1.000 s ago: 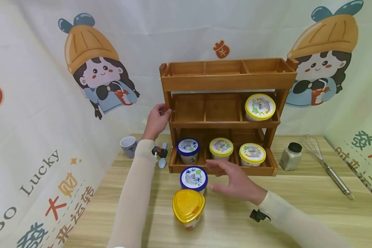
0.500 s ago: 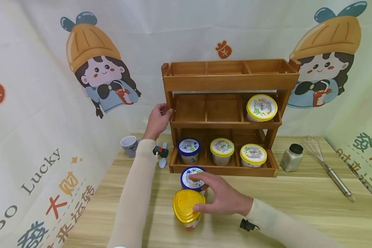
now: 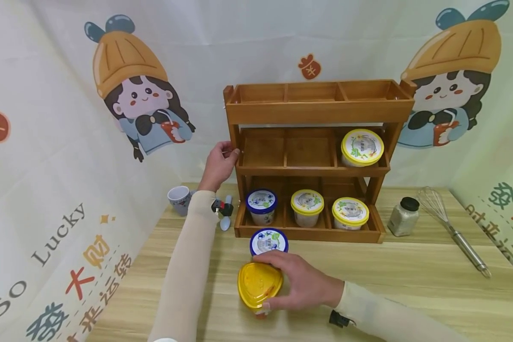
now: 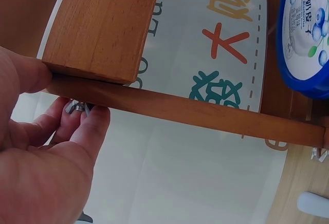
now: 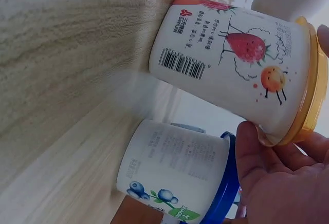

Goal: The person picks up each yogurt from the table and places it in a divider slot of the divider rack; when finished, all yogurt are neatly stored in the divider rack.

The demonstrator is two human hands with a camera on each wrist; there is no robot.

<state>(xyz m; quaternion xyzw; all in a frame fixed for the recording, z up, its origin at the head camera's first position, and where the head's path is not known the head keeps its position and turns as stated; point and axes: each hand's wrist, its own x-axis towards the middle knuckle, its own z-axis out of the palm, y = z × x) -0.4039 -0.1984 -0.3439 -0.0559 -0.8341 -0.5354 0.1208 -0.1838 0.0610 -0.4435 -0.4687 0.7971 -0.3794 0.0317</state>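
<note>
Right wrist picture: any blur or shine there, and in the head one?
Right wrist view: the barcode on the strawberry cup looks crisp, a soft, pale sheen lies on the table; head view: bright overall, small glints on the yellow lid.

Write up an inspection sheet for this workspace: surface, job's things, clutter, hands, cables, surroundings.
Surface: pale wood-grain table.
Job's things: amber-lidded cup, nearer the person than a loose blue-lidded cup; wooden rack bearing four other cups, one on the middle tier, three on the bottom.
Clutter: mug, spoon, jar, whisk.
Hands: left hand grips the rack's side; right hand holds the amber-lidded cup near its rim.
Cables: nothing seen across the table.
Surroundings: printed white cloth behind and at both sides.
</note>
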